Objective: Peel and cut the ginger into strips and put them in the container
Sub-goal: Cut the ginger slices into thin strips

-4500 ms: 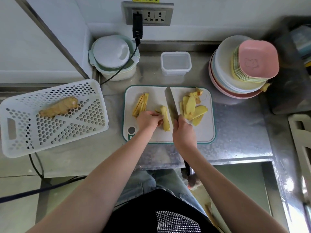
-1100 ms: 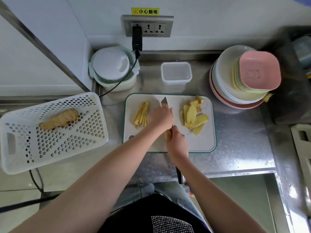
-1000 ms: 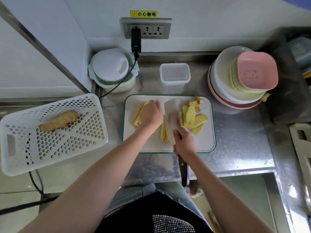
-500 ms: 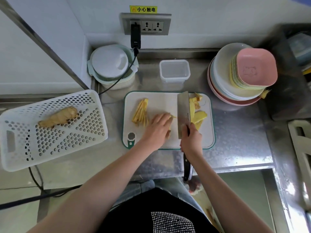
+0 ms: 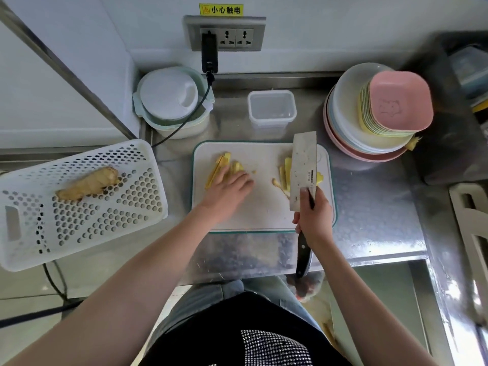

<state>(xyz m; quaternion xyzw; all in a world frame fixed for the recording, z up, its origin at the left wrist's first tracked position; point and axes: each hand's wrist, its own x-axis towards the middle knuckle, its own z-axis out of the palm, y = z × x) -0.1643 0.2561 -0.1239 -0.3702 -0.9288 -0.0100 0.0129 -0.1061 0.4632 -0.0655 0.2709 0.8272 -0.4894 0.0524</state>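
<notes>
Two hands work over the white cutting board (image 5: 264,207). The left hand (image 5: 227,190) lies palm down with its fingers fairly straight, resting on a small heap of ginger strips (image 5: 221,165) that poke out beyond its fingertips toward the board's far left corner. The right hand (image 5: 314,215) is wrapped round the neck of a cleaver (image 5: 303,167), thumb against the flat; the broad blade is turned face up and runs away from the hand toward the far edge, its dark handle sticking back past the board's near edge and over the counter lip. Just left of the blade and partly under it lie ginger slices (image 5: 284,175), with a sliver showing on its right side too.

Between the hands is a bare stretch of board, with one tiny scrap near the left fingertips. Beyond the blade tip, just off the board's far edge, stands the clear container (image 5: 272,109), open-topped; whether anything lies in it I cannot tell. Well left of the left hand, a whole ginger root (image 5: 87,183) lies in a perforated white basket (image 5: 105,220), whose near corner juts past the counter edge. Right of the right hand is open steel counter (image 5: 375,207), and farther back a stack of bowls and plates (image 5: 375,114) nearly reaches the board's corner. A lidded pot (image 5: 171,101) sits far left of the container.
</notes>
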